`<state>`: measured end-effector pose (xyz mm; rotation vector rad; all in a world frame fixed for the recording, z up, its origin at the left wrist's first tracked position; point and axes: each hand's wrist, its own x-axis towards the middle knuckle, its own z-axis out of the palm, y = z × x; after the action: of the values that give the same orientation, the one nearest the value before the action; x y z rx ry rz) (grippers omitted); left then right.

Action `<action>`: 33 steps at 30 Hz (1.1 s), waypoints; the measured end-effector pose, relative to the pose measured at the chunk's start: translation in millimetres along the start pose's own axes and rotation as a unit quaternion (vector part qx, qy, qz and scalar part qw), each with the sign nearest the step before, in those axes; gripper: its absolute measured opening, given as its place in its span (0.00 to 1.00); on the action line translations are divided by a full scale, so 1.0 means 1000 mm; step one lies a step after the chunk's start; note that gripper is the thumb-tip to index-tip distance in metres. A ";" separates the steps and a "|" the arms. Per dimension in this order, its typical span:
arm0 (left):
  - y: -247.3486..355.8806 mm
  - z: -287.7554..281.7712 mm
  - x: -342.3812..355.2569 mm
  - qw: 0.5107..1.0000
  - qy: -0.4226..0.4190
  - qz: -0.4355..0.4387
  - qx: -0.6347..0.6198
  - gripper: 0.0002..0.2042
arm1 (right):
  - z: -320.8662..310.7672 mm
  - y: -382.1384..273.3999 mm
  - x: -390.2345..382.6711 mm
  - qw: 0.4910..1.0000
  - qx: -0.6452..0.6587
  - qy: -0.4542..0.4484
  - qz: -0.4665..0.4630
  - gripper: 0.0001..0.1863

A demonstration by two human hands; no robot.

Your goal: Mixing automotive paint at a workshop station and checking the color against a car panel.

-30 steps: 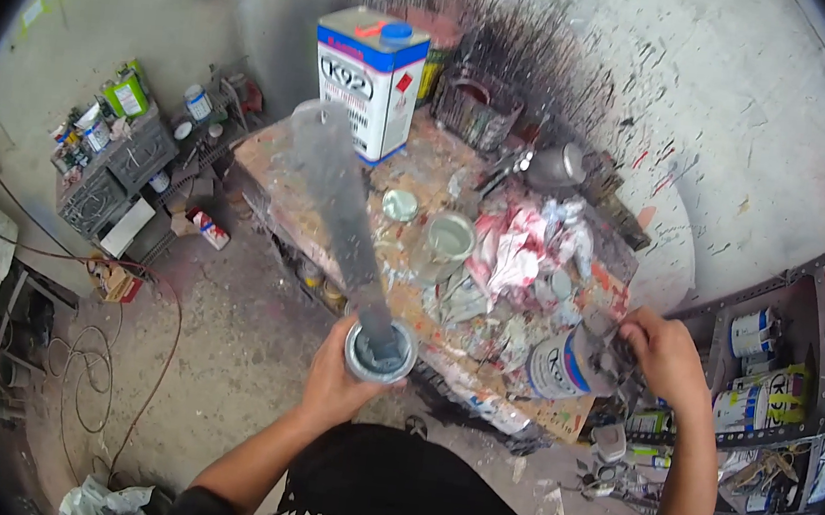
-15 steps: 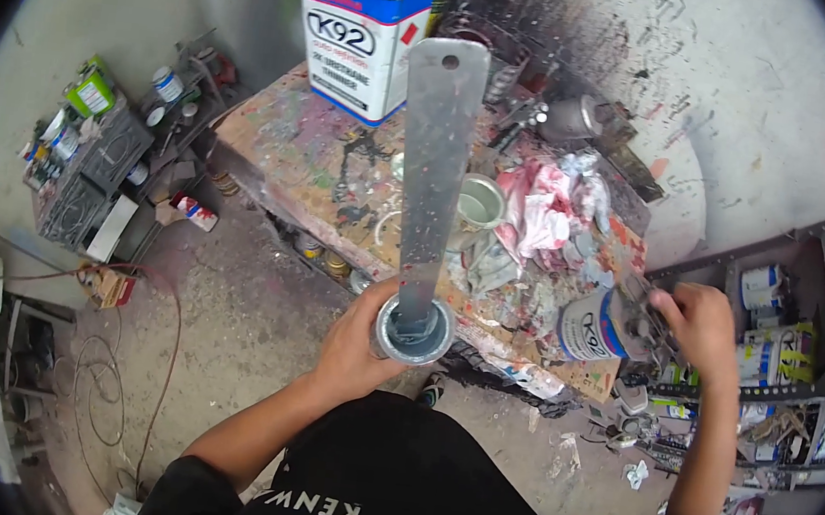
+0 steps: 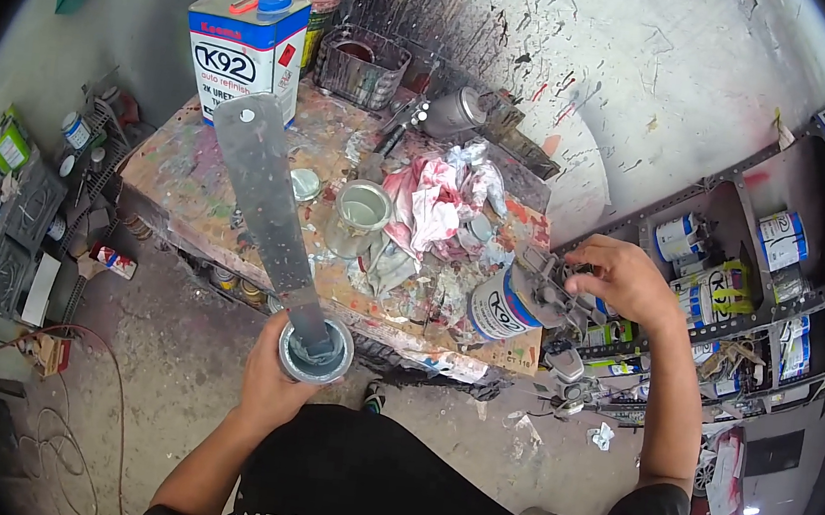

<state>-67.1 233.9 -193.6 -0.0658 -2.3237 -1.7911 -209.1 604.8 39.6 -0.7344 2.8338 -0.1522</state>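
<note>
My left hand [image 3: 272, 373] is wrapped round a small grey-coated cup [image 3: 341, 363] held beyond the table's front edge. A long flat metal stirring stick [image 3: 263, 197] with a hole in its top end stands in the cup, leaning left; its lower end is in grey paint. My right hand [image 3: 626, 280] is at the grey stirrer lid [image 3: 541, 276] of a white and blue paint can [image 3: 505, 305] on the table's right corner. Its fingers are curled, with a gap between thumb and forefinger; whether they touch the lid is hard to see.
The paint-spattered table [image 3: 175, 172] bears a thinner tin [image 3: 243, 49], an open jar [image 3: 365, 207], stained rags [image 3: 428, 204], a wire basket [image 3: 362, 66] and a spray gun cup [image 3: 453, 113]. A rack of paint cans [image 3: 784, 239] stands right. A hose [image 3: 121, 398] lies on the floor.
The view has shifted right, so the table appears further left. The stirring stick now leans left instead of standing nearly upright. My right thumb and forefinger have spread apart by the lid.
</note>
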 end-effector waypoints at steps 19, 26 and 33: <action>-0.010 0.003 -0.006 1.000 -0.008 -0.013 -0.012 0.46 | 0.046 0.037 0.005 0.963 0.109 0.050 0.240 0.30; -0.006 0.000 -0.002 0.999 -0.024 -0.030 0.015 0.46 | 0.172 0.100 -0.093 0.716 0.667 0.158 0.133 0.47; -0.013 -0.004 0.002 0.999 -0.014 -0.002 0.031 0.46 | 0.184 0.039 -0.084 0.665 0.712 0.212 0.078 0.35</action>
<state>-70.8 226.7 -205.2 -0.0764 -2.3986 -1.7286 -113.8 671.3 -130.5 -0.0152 1.9641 -2.3299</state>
